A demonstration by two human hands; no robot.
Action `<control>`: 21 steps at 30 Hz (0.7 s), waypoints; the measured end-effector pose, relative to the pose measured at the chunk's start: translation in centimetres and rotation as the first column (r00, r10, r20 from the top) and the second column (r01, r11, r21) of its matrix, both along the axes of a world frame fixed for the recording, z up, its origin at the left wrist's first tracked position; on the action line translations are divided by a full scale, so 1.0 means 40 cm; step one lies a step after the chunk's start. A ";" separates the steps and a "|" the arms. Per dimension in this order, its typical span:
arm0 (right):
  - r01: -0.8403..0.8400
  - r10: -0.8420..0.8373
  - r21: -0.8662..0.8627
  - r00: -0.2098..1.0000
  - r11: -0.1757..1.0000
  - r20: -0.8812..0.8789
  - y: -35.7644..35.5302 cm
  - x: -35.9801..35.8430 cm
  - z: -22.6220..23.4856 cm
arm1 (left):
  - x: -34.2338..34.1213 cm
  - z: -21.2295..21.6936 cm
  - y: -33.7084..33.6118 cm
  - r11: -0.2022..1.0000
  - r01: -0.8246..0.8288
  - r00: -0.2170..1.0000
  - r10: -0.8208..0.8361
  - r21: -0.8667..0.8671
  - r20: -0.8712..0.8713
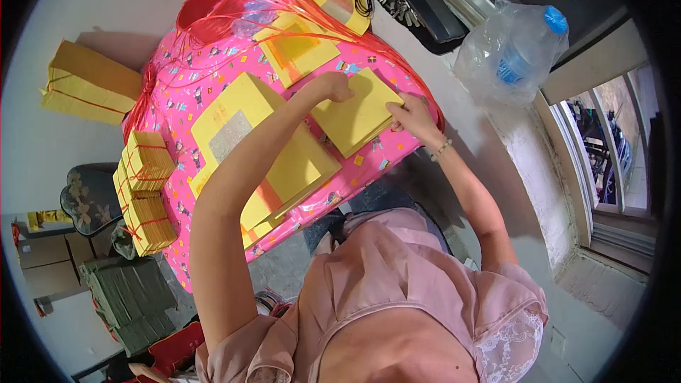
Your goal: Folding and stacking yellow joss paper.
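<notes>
Surface: a table under a glossy pink cover (372, 161) with small printed figures. Room: pale walls (42, 99); at right, a window (624, 135) with a rough whitish ledge (540, 195); at left, a chair (92, 195) with a floral back and a dark green bundle (131, 298).

Around the work: one tangle of red cord (202, 18), far left of the table, strands trailing along the far edge to the right corner. Yellow sheets with an orange patch (301, 46), just beyond the hands. Tied yellow bundles (147, 159) at the left edge; a larger tied block (89, 89) beyond them. One black case (443, 14) with keys (403, 10); one clear plastic bag (489, 64) around a blue-capped bottle (514, 64).

In hand: one yellow stack (355, 120), on the table's right part, beside a wider yellow pile (305, 159). The left forearm crosses over that pile, partly hiding it. Left hand (332, 88): curled at the stack's left side; whether it pinches a sheet cannot be told. Right hand (413, 119): thumb on top, pinching the stack's right edge; wrist encircled by a beaded bracelet (441, 150).
</notes>
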State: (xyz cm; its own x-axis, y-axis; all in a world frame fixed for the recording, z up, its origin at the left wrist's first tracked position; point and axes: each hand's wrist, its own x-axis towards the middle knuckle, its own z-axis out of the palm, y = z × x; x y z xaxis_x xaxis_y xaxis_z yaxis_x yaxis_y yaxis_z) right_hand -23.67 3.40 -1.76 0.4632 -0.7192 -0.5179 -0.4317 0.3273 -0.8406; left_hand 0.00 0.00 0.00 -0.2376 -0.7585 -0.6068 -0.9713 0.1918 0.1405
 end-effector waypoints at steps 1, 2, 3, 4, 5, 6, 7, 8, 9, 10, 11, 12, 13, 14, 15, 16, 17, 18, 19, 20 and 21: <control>-0.019 0.016 -0.058 0.998 0.998 -0.054 0.015 0.004 0.019 | 0.001 -0.011 0.006 1.000 0.005 0.999 -0.004 -0.010 0.046; -0.042 0.029 -0.114 0.994 0.993 -0.109 0.031 0.008 0.026 | 0.003 -0.023 0.012 1.000 0.011 0.996 -0.009 -0.019 0.092; -0.036 0.023 -0.117 0.993 0.992 -0.114 0.044 0.001 0.022 | -0.006 -0.033 0.012 1.000 0.016 0.996 -0.014 -0.023 0.087; -0.099 -0.058 -0.531 0.960 0.842 -0.272 0.060 -0.008 0.012 | -0.014 -0.044 0.012 0.999 0.003 0.996 0.000 -0.040 0.088; -0.223 -0.200 -0.819 0.905 0.529 -0.375 0.067 -0.012 0.007 | -0.021 -0.053 0.007 0.998 -0.008 0.996 0.012 -0.055 0.087; -0.223 -0.255 -0.855 0.892 0.469 -0.372 0.077 0.007 0.036 | -0.017 -0.043 0.003 0.999 0.035 0.996 -0.032 -0.033 0.089; -0.219 -0.192 -0.873 0.925 0.435 -0.328 0.077 0.015 0.048 | -0.018 -0.024 -0.006 0.996 0.091 0.992 -0.090 -0.011 0.084; -0.212 -0.125 -0.888 0.951 0.408 -0.284 0.080 0.025 0.048 | -0.013 -0.021 0.001 0.998 0.061 0.994 -0.059 -0.015 0.096; -0.269 -0.093 -0.911 0.946 0.313 -0.312 0.082 0.035 0.031 | -0.012 -0.017 0.001 0.999 0.041 0.994 -0.039 -0.020 0.107; -0.368 -0.032 -0.861 0.915 0.351 -0.403 0.085 0.041 -0.001 | -0.014 -0.006 0.002 0.998 0.052 0.995 -0.050 -0.020 0.088; -0.360 -0.068 -0.852 0.908 0.380 -0.414 0.091 0.045 -0.029 | -0.005 -0.001 0.002 0.998 0.055 0.996 -0.054 -0.023 0.070; -0.442 -0.007 -0.813 0.877 0.380 -0.480 0.101 0.064 -0.044 | 0.042 -0.027 0.007 0.992 0.119 0.989 -0.116 -0.033 0.088; -0.518 0.048 -0.768 0.839 0.377 -0.542 0.099 0.075 -0.046 | 0.048 -0.032 0.004 0.981 0.188 0.977 -0.182 -0.046 0.106; -0.512 0.028 -0.765 0.837 0.389 -0.546 0.099 0.079 -0.046 | 0.048 -0.040 0.002 0.976 0.212 0.973 -0.206 -0.047 0.101; -0.533 0.050 -0.736 0.822 0.417 -0.567 0.091 0.061 -0.048 | 0.011 -0.013 0.004 0.988 0.113 0.985 -0.098 -0.106 0.141; -0.553 0.078 -0.713 0.810 0.431 -0.581 0.084 0.056 -0.044 | -0.007 0.006 0.015 0.984 0.003 0.984 0.028 -0.176 0.177; -0.544 0.052 -0.712 0.809 0.444 -0.585 0.074 0.058 -0.037 | -0.012 0.012 0.017 0.983 0.031 0.985 0.000 -0.181 0.172; -0.512 0.063 -0.756 0.842 0.408 -0.536 0.065 0.063 -0.027 | -0.003 0.022 0.022 0.955 0.003 0.993 0.033 -0.297 0.115; -0.479 0.082 -0.795 0.870 0.372 -0.486 0.059 0.071 -0.019 | -0.013 0.038 0.034 0.914 -0.037 0.997 0.063 -0.403 0.051; -0.410 0.069 -0.842 0.908 0.351 -0.414 0.053 0.083 -0.009 | -0.027 0.055 0.039 0.912 -0.024 0.998 0.047 -0.409 0.047; -0.407 0.043 -0.840 0.906 0.360 -0.421 0.043 0.075 0.001 | -0.070 0.109 0.038 0.912 -0.049 0.996 0.076 -0.406 0.050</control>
